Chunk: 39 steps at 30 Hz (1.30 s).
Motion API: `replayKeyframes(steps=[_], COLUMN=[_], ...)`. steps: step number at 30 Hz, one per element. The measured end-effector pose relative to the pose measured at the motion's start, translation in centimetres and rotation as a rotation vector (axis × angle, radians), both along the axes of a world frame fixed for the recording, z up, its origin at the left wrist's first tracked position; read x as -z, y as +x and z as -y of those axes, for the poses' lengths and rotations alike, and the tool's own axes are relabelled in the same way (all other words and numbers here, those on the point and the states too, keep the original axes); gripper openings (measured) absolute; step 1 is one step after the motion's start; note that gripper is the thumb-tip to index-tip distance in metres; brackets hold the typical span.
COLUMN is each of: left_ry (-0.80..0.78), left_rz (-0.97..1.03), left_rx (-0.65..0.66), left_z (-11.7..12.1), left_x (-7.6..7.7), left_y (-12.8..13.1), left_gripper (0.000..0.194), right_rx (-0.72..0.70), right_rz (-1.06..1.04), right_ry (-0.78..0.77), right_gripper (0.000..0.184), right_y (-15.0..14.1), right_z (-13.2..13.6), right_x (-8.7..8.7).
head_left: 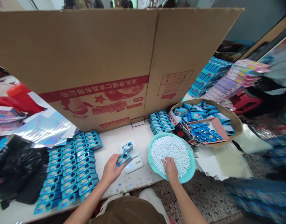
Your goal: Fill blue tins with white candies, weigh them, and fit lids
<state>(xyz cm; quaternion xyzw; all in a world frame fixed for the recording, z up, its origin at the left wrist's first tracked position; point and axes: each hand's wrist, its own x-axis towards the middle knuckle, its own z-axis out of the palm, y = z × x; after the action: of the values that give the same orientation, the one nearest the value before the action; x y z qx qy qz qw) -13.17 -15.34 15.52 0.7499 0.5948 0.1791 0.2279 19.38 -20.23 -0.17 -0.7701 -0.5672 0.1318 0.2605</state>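
Observation:
My left hand (112, 169) grips a small blue box (124, 159) with a dark round hole in its face. The box is held just over a white digital scale (134, 165). A second blue box (127, 147) lies on the scale's plate. On the right, a turquoise basin (192, 166) is full of small white pellets (169, 151). My right hand (171, 169) reaches into the basin, its fingers drawn together at the pellets; the fingertips are partly hidden.
Rows of blue boxes (70, 169) cover the table's left, beside a black plastic bag (28, 174). A tall cardboard panel (98, 56) stands behind. More blue boxes (160, 121) stand near a cardboard tray (237, 124) holding boxes and a pink box of blue caps (203, 132).

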Motion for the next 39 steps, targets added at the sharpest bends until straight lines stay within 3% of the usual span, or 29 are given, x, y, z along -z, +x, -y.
replayKeyframes(steps=[3,7,12,17,22,28,33,39], left_ry=[-0.109,-0.201,-0.270,-0.293,-0.293,-0.282,-0.331,-0.371], left_rz=[0.003,-0.023,-0.073,-0.098,-0.094,-0.071,-0.064,-0.048], left_rx=[-0.022,0.015,0.090,0.110,0.110,0.113,0.120,0.154], left_z=[3.8,5.9,5.7,4.8,4.3,4.2,4.1,4.5], left_x=[2.4,4.9,6.2,7.9,9.8,8.9,8.2,8.5], left_y=[-2.8,-5.1,-6.7,-7.3,-7.9,-7.9,-7.2,-6.7], left_gripper=[0.026,0.024,0.027,0.033,0.040,0.036,0.033,0.035], right_rx=[0.057,0.200,0.355,0.332,0.317,0.274,0.081,-0.123], right_rz=[-0.067,-0.147,-0.088,-0.026,-0.034,-0.366,-0.691,-0.632], right_ry=[0.023,0.000,-0.141,-0.242,-0.182,-0.073,-0.102,-0.269], right_gripper=[0.050,0.055,0.047,0.042,0.041,0.036,0.036,0.024], right_y=[0.0,0.6,0.5,-0.4,-1.1,-3.3,-9.6,-15.8], right_z=[-0.2,-0.6,-1.4,-3.3,-5.1,-7.1,-10.2,-14.2], right_x=[0.8,1.1,-0.3,-1.9,-2.2,-3.0,-4.7,-5.5])
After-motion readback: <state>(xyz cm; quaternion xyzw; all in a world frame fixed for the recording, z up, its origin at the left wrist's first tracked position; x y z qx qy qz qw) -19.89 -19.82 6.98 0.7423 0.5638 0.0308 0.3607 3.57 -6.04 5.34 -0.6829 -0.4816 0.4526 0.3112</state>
